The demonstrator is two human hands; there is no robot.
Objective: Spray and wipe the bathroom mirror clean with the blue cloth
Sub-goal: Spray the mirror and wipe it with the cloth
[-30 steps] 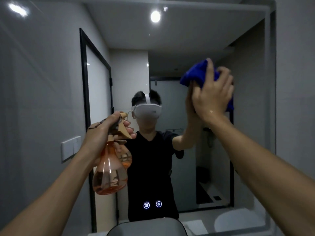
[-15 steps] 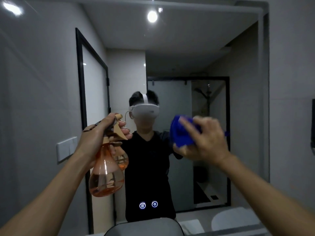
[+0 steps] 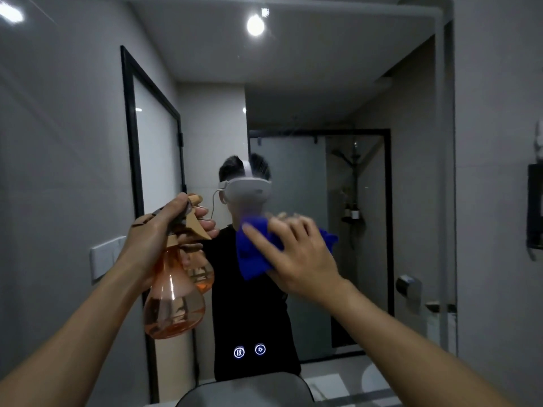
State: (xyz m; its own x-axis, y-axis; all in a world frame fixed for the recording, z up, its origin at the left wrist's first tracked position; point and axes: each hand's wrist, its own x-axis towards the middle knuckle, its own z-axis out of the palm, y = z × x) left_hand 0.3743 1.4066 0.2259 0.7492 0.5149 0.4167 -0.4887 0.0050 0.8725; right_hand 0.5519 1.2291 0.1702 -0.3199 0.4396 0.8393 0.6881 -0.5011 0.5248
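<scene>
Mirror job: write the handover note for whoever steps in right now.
Left hand: grips the orange spray bottle by its trigger head, held up near the mirror; liquid remains inside.
Right hand: fingers spread, pressing the blue cloth flat to the glass at mid height.
Done: wiping is under way; how much is clean cannot be told.
Left: cover the rest of the glass, respraying as needed.

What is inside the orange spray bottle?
The spray bottle, gripped by the left hand, holds clear liquid pooled in its lower part. The neck area is covered by the fingers.
</scene>
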